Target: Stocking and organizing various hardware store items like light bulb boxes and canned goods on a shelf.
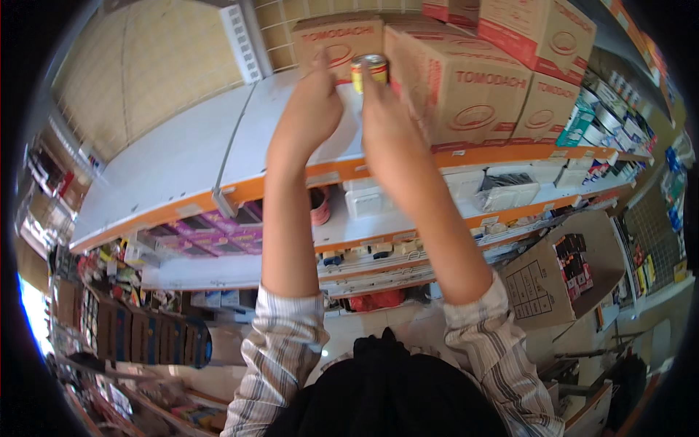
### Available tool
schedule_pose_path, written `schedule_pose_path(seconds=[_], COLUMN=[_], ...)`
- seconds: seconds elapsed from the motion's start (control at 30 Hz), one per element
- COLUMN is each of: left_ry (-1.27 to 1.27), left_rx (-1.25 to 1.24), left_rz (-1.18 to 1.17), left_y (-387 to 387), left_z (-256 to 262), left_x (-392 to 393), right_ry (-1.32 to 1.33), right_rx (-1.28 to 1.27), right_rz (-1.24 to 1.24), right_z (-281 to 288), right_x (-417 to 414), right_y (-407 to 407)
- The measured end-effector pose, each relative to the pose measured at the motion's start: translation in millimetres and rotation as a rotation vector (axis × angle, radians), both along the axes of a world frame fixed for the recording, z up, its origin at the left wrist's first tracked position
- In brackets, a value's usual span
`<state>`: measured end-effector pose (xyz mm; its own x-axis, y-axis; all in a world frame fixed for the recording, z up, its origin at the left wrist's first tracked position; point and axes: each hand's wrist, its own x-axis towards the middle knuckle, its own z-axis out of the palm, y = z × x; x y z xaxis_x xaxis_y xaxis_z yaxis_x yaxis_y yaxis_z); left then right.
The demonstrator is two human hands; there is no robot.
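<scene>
Both my hands reach forward over the white upper shelf (pixel 232 120), somewhat blurred. My left hand (pixel 314 106) has one finger raised in front of a cardboard carton (pixel 306 46) with red printing. Nothing shows in it, though its inner side is hidden. Just to its right, my right hand (pixel 385 117) points a finger across the front of a small yellow and red tin can (pixel 380 70). The can is upright before the carton; whether my fingers grip it or merely overlap it is unclear. A larger printed carton (pixel 480 101) is close to the right of that hand.
More cartons (pixel 546 38) are stacked at the back right. An orange shelf edge (pixel 469 158) runs below my wrists. Lower down are purple boxes (pixel 218 232) and white packs (pixel 513 191). An open cardboard box (pixel 529 289) containing small packages is at my right.
</scene>
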<state>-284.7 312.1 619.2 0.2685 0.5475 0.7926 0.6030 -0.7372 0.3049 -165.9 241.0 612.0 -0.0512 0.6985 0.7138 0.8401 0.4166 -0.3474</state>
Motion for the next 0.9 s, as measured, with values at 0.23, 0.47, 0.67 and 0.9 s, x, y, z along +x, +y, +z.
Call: schedule_pose_path(seconds=[0.23,0.47,0.67,0.9], left_ry=[-0.575,0.08,0.349,0.743], left_rx=[-0.128,-0.585,-0.777,-1.008], left_rz=[-0.297,-1.184,-1.338,-1.254], left_y=[-132,-128,-119,-130], left_z=[-6,-51,-159,-315], left_x=[54,232,481,696], right_ry=[0.304,0.424,0.404,0.331], right_rx=[-0.161,-0.36,-0.641,-1.161], right_rz=[0.347,-0.394,-0.705,-0.867], right_z=[-19,-91,-198,-346], right_x=[85,290,530,701], right_y=[-113,-164,-192,-205])
